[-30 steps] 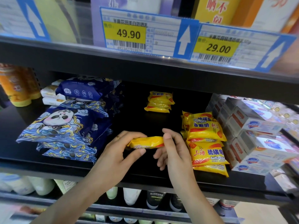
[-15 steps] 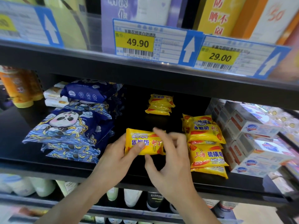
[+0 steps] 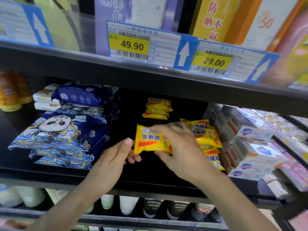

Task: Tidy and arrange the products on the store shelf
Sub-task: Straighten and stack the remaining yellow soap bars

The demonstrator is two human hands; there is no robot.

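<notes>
A yellow soap packet (image 3: pixel 150 140) with blue lettering is held flat-on above the black shelf (image 3: pixel 146 174), its print upside down. My right hand (image 3: pixel 181 147) grips its right end, fingers over the top and thumb underneath. My left hand (image 3: pixel 115 157) sits at the packet's lower left corner, thumb tip near its edge, fingers loosely curled; whether it touches the packet is unclear. A stack of the same yellow packets (image 3: pixel 206 135) stands just right of my right hand, partly hidden by it. A smaller pile of yellow packets (image 3: pixel 157 108) lies at the back.
Blue panda wipe packs (image 3: pixel 56 130) are piled on the left of the shelf, white soap boxes (image 3: pixel 250 140) on the right. Orange bottles (image 3: pixel 10 90) stand far left. Price tags (image 3: pixel 143 45) hang on the shelf above. Bottles (image 3: pixel 128 204) fill the shelf below.
The packet was turned from edge-on to face-on and moved up and to the right. My right hand took over its right end; my left hand slid off to the lower left corner.
</notes>
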